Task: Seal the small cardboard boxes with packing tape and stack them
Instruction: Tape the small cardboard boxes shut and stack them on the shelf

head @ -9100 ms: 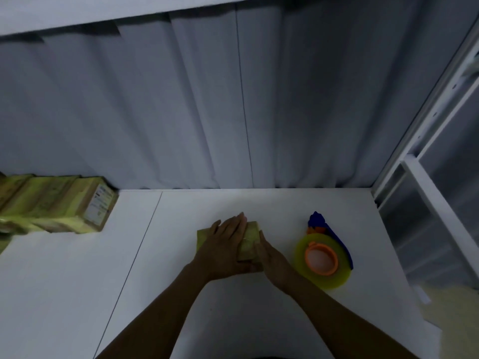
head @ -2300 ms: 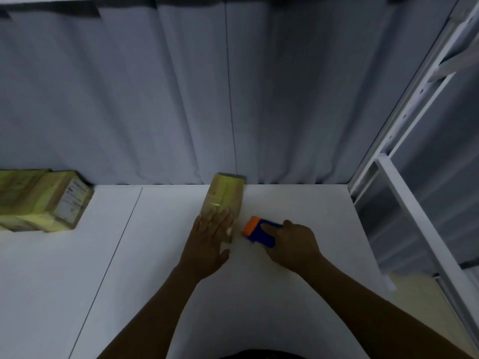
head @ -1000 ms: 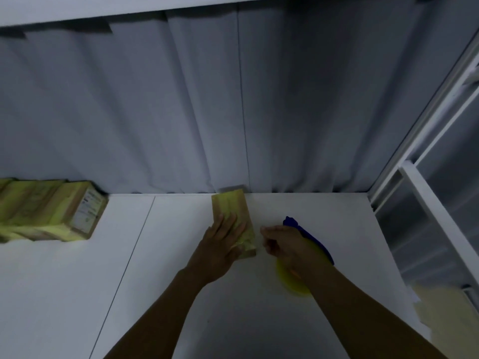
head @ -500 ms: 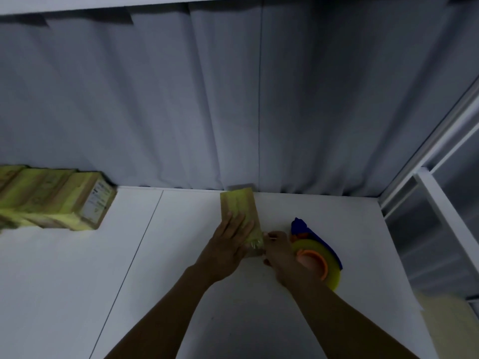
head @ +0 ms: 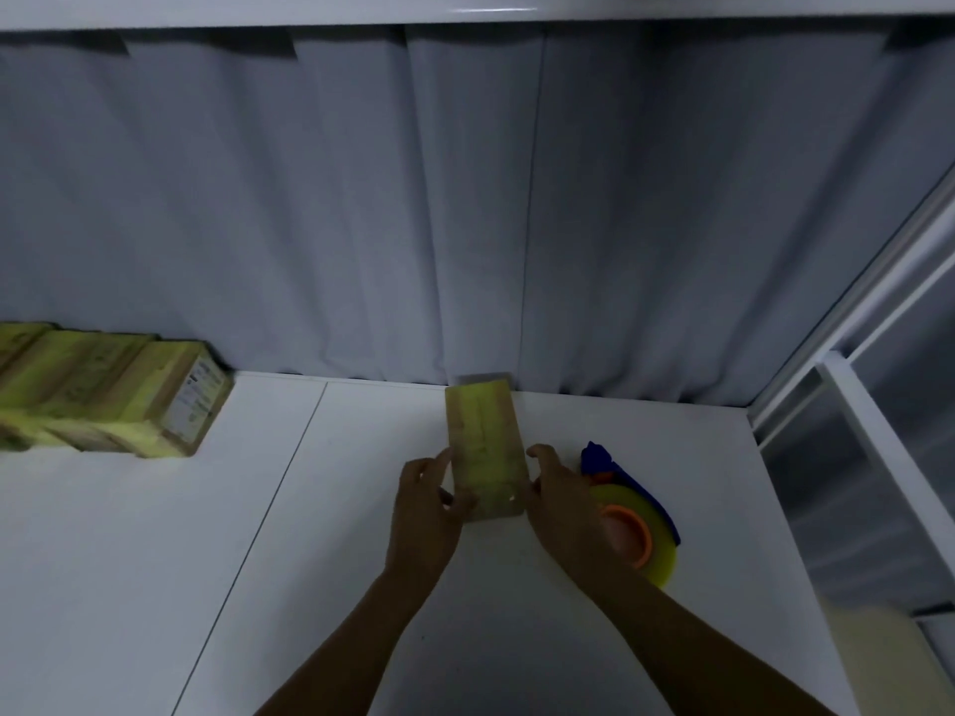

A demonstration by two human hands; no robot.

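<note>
A small cardboard box (head: pixel 483 441) lies lengthwise on the white table (head: pixel 258 586), its far end near the curtain, with a strip of tape along its top. My left hand (head: pixel 426 509) grips the box's near left edge, thumb along the side and fingers curled at the corner. My right hand (head: pixel 560 501) holds the near right edge with curled fingers. The tape dispenser (head: pixel 638 534), blue with an orange core and a yellowish roll, lies on the table just right of my right hand. A stack of taped boxes (head: pixel 108 397) stands at the far left.
A grey curtain (head: pixel 465 224) hangs along the table's back edge. A white metal frame (head: pixel 852 385) rises at the right, beyond the table's right edge. A seam (head: pixel 281 488) runs across the table left of the box.
My left hand slid from the box's top to its left side. My right hand moved off the near end of the box to its right edge. The dispenser lies where it was.
</note>
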